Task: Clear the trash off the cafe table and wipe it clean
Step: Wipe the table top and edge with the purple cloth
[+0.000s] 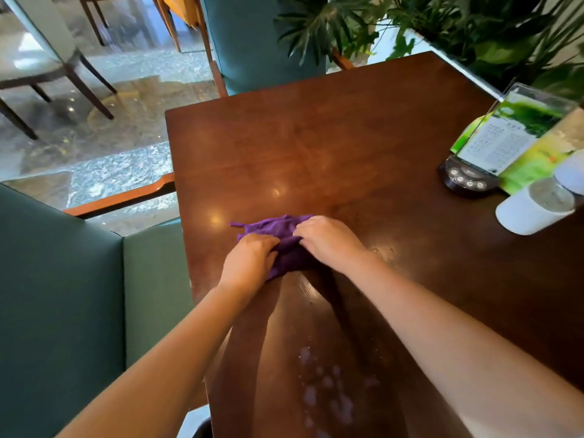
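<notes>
A purple cloth (278, 230) lies bunched on the dark wooden table (331, 137), near its left front part. My left hand (249, 260) grips the cloth's near left end. My right hand (328, 240) presses on its right side with curled fingers. Both hands hide much of the cloth. Wet droplets and a smear (325, 393) sit on the tabletop close to me, between my forearms. A faint pale patch (384, 251) shows just right of my right wrist.
At the table's right edge stand a menu holder with a green card (512, 134), a black call-button base (467, 181) and a white cup (534, 207). Teal seats are at the left (63, 295) and far side (252, 42). Plants (474, 30) line the back right.
</notes>
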Available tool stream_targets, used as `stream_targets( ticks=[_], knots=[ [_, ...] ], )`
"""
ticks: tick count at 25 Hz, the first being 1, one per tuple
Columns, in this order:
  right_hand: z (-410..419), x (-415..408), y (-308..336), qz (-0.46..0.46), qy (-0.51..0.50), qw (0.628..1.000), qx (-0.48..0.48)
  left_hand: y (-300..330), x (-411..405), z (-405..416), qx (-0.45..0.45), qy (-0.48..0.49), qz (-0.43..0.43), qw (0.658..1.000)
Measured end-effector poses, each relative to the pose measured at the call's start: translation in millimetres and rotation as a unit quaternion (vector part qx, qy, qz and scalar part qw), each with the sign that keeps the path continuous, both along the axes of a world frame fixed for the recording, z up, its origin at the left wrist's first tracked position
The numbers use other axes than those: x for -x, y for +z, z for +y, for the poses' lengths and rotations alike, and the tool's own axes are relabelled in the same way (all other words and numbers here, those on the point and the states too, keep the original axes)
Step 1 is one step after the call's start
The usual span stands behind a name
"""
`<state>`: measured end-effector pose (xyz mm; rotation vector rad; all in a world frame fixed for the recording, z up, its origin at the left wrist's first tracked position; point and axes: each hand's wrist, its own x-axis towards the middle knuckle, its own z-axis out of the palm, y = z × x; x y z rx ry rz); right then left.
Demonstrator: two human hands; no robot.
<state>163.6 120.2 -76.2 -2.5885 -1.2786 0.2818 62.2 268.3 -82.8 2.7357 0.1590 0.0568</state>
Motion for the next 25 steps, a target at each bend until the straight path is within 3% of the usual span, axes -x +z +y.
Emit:
stream_targets(
  ticks=[5,8,13,19,25],
  knots=[
    [-86.1,-37.0,30.9,0.020,-0.074,0.996,0.040,1.7,-58.9,-68.4,0.036,-0.085,0.020,0.996],
    [-128.3,-39.0,23.2,0.058,-0.102,0.989,0.087,-10.4,-72.3,-97.2,-0.029,-0.152,0.073,0.985],
    [-127.2,-36.4,-12.9,-0.062,-0.075,0.990,0.100,-23.5,-63.2,-87.8,-0.160,-0.213,0.161,0.950],
    [-123.8,-4.0,-44.4,-0.034,-0.094,0.991,0.088,-24.0,-47.5,-90.0,-0.136,-0.211,0.199,0.947],
    [-132.4,70.4,-46.8,-0.030,-0.119,0.987,0.100,-25.0,17.3,-89.7,-0.140,-0.244,0.162,0.946]
  ],
)
